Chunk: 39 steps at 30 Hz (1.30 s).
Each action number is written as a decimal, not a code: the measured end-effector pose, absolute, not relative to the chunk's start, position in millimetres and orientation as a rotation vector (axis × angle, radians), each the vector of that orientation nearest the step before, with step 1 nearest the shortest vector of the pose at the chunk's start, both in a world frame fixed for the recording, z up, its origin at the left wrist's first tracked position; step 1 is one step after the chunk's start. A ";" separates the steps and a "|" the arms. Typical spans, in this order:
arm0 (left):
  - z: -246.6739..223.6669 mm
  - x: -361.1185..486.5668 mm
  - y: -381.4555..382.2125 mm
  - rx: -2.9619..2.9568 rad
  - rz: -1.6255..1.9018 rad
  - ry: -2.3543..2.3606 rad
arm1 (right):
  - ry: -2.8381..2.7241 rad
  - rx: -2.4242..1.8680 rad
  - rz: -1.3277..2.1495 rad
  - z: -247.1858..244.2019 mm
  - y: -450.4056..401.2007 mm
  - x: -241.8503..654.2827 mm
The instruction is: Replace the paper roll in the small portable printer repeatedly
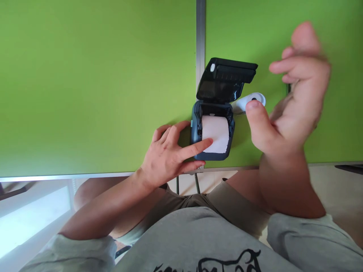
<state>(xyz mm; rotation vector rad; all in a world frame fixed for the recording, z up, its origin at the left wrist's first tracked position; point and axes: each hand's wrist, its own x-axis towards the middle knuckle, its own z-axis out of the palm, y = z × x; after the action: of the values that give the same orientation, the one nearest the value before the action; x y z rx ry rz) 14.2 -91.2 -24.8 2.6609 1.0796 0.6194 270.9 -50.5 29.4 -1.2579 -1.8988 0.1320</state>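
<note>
A small dark portable label printer [194, 130] lies near the front table edge, its black lid [221, 81] swung up and back. Inside it sits white paper [215, 126], its loose end towards me. My left hand [167, 155] is at the printer's left front corner, fingers spread. One finger stretches over the paper, another digit lies along the front edge, and the rest are by the left side. To the printer's right lies a white roll [256, 97], partly covered by my right thumb. My right hand [295, 98], raised and blurred, has thumb and fingers apart with nothing visible in it.
The green tabletop [99, 87] is split by a grey metal seam [200, 37] running away from me behind the printer. A dark object [289, 89] peeks out behind my right hand, mostly hidden. A metal strip [65, 176] borders the front edge, above my lap.
</note>
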 end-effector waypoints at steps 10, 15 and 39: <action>-25.3 15.0 -91.0 2.694 0.613 1.080 | -1.783 -1.253 0.180 24.7 -51.3 266.7; -25.3 14.2 -91.5 2.678 0.604 1.081 | -1.841 -1.379 0.113 27.1 -52.6 267.5; -26.3 14.6 -92.1 2.621 0.605 1.090 | -2.440 -1.390 0.586 62.1 -64.7 268.3</action>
<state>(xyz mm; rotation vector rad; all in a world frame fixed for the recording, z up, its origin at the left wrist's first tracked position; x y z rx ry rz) 14.6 -92.1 -26.3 2.6214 1.0897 0.6053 268.3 -64.7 62.1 -1.3903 -2.4399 0.5865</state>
